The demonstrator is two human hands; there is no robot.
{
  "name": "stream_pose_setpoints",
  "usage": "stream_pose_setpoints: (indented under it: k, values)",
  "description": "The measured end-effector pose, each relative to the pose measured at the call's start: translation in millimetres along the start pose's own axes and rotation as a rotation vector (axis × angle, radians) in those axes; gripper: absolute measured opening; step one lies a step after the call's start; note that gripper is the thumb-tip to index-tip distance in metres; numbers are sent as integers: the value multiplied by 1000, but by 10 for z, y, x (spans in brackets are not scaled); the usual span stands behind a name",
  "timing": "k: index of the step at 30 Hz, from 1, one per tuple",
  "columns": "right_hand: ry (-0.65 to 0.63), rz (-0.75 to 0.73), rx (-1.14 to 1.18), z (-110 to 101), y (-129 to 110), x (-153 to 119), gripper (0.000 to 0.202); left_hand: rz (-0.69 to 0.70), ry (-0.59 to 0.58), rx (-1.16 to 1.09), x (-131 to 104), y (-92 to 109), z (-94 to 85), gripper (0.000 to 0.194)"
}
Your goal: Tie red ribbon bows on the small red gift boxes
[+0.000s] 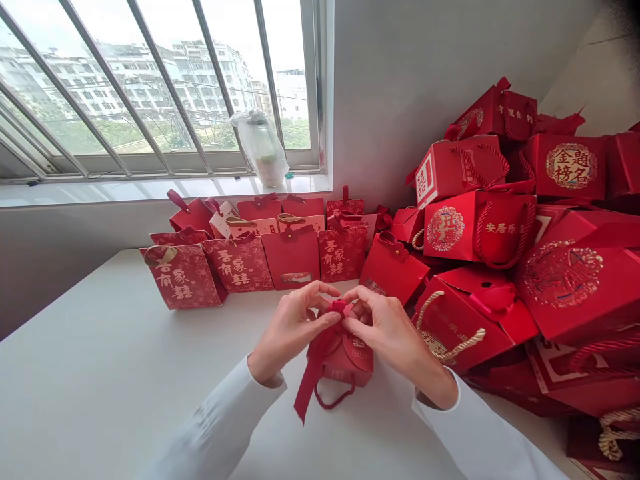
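Note:
A small red gift box stands on the white table in front of me, its twisted cord handle hanging down toward me. Over its top runs a dark red ribbon, one long tail trailing down the near left side. My left hand pinches the ribbon from the left with thumb and fingers. From the right, my right hand grips the same ribbon close to the box top. Between the fingertips the ribbon makes a small loop or knot; its exact shape is partly hidden.
Several red gift bags and boxes line the table's back edge. A large heap of red boxes with cord handles rises at the right. A plastic-wrapped jar stands on the sill of the barred window.

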State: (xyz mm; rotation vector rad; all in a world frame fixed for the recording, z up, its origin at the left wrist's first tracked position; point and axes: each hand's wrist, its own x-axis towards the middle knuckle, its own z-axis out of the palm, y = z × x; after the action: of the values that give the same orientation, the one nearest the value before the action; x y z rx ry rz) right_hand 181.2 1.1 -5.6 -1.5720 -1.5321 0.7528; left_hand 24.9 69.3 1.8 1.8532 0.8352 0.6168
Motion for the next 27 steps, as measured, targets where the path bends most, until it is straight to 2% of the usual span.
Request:
stream_pose_setpoints:
  k: [7, 12, 17, 20, 27]
  values:
    - [10, -21, -65, 21, 3, -11, 20, 4, -57, -235, 10, -78, 22, 27]
    - [-8, -5, -60, 20, 7, -10, 17, -7, -142, -284, 23, -38, -27, 34]
    - [29, -12, -138, 49, 18, 8, 15, 3, -197, -244, 15, 24, -81, 28]
    - [55, -19, -194, 79, 20, 12, 14, 10, -170, -170, 19, 32, -75, 26]
    - [96, -5, -256, 101, -4, -2, 20, 82, -2, 143, 5, 17, -2, 21]
